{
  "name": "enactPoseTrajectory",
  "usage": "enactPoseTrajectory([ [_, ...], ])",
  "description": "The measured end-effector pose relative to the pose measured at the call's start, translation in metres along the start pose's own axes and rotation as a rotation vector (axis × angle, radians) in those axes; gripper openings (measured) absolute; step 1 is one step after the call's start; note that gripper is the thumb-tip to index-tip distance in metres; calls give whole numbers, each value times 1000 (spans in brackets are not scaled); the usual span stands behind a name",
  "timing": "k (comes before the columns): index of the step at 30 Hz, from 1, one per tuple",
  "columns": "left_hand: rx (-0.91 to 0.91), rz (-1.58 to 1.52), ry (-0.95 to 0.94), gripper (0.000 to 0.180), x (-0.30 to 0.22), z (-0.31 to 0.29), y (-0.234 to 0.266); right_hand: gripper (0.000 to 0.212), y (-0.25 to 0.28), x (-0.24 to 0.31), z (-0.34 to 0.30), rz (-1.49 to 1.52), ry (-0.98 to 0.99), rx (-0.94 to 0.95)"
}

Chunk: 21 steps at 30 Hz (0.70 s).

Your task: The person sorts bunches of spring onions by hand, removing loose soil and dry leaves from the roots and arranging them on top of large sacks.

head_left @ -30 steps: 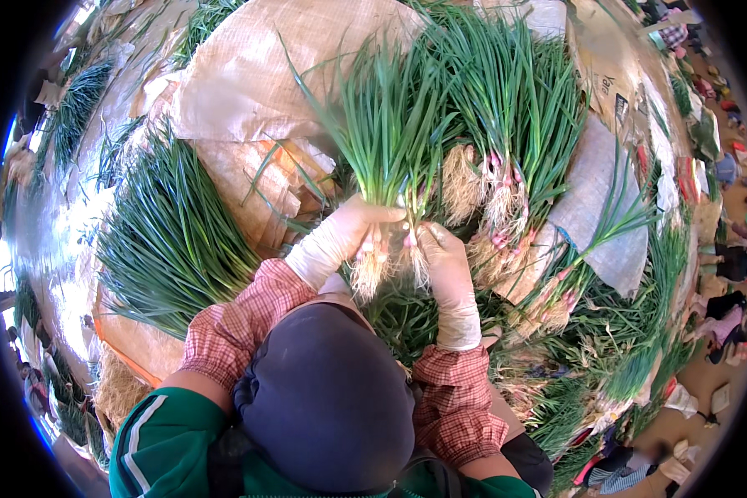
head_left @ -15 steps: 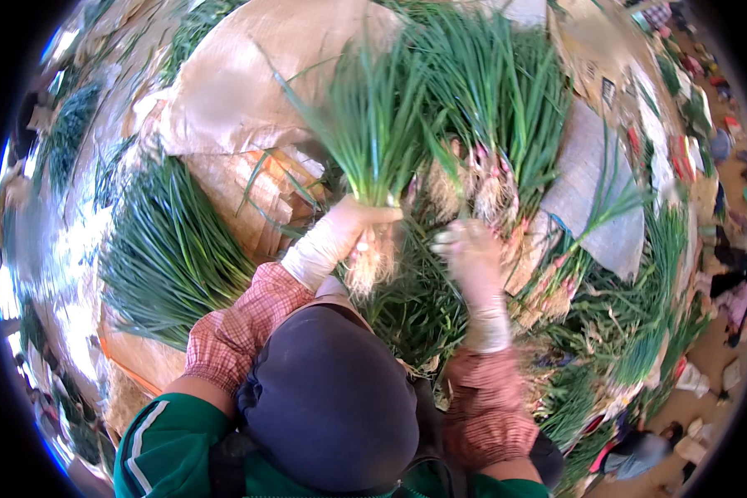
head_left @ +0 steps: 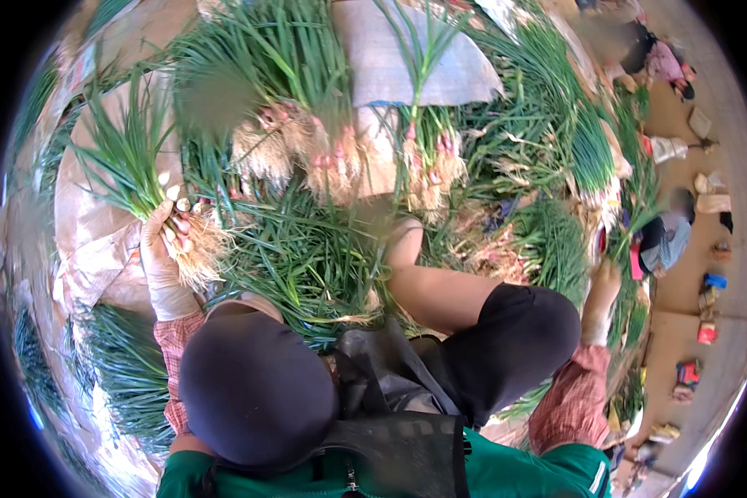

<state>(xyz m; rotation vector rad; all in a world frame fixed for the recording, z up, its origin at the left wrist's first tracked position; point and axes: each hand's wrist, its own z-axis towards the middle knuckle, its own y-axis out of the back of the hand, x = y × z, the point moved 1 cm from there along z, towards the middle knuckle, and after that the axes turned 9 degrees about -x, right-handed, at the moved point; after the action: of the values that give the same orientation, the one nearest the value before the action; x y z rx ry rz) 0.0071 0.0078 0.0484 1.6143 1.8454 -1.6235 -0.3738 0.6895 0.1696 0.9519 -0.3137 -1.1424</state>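
Note:
My left hand [head_left: 155, 249], in a pale glove, is closed around a bunch of green garlic [head_left: 133, 166]. Its leaves point up and away, while the pinkish-white bulbs and shaggy roots hang beside my fingers. Far out to the right, my right hand [head_left: 604, 286] is slightly blurred and its fingers look closed. A thin green stalk [head_left: 635, 222] rises from it. Several more green garlic plants [head_left: 266, 58] lie ahead with bushy roots toward me, and a smaller group [head_left: 430, 162] rests just right of them.
Loose leaves [head_left: 299, 245] cover the ground before my knees [head_left: 527, 344]. A grey-white sheet [head_left: 415, 54] lies at the far middle, and tan sacking [head_left: 100, 261] at the left. A green pile [head_left: 124, 365] sits by my left arm. Another person [head_left: 668, 236] is at the right.
My view has swung to the right. The left hand still grips its bunch, now tilted to the left. My right hand has moved from beside the bunch far out to the right.

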Motion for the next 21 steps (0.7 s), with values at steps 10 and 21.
enactPoseTrajectory([
  [10, 77, -4, 136, 45, -3, 20, 9, 35, -30, 158, 116, 324, 89, 501],
  [21, -7, -291, 239, 41, 33, 26, 2, 35, -94, 630, 172, 572, 336, 581],
])
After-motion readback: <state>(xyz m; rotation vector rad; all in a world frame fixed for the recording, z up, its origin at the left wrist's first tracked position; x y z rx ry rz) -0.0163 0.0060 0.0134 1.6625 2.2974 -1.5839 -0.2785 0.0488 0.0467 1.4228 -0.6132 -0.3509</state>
